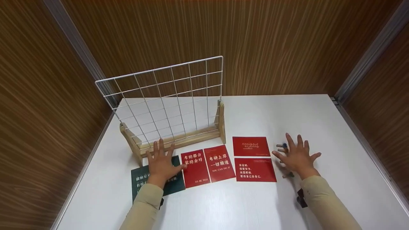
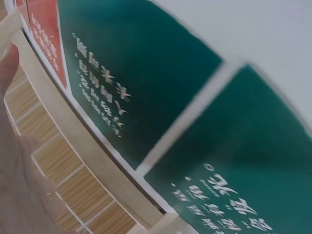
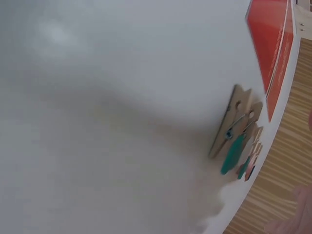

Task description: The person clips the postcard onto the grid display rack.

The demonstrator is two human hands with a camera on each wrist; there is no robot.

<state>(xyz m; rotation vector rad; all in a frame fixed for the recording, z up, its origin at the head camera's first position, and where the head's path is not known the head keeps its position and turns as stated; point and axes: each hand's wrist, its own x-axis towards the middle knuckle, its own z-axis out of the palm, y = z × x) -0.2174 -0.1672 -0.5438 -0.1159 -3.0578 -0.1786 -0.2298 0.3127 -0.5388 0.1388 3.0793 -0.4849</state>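
Fingers spread wide, my left hand hovers over two dark green cards with white lettering, in front of the wooden stand. The left wrist view shows both, one green card beside the other green card. My right hand, fingers likewise splayed, is above a small group of wooden clothespins, some with teal parts, partly hidden by it in the head view. Neither hand holds anything. Between the hands lie two upright red cards, one red card left of another red card.
A white wire grid leans in a wooden stand at the back left. Right of the upright cards, a red card lies behind another red card. Wood-grain panels enclose the white table.
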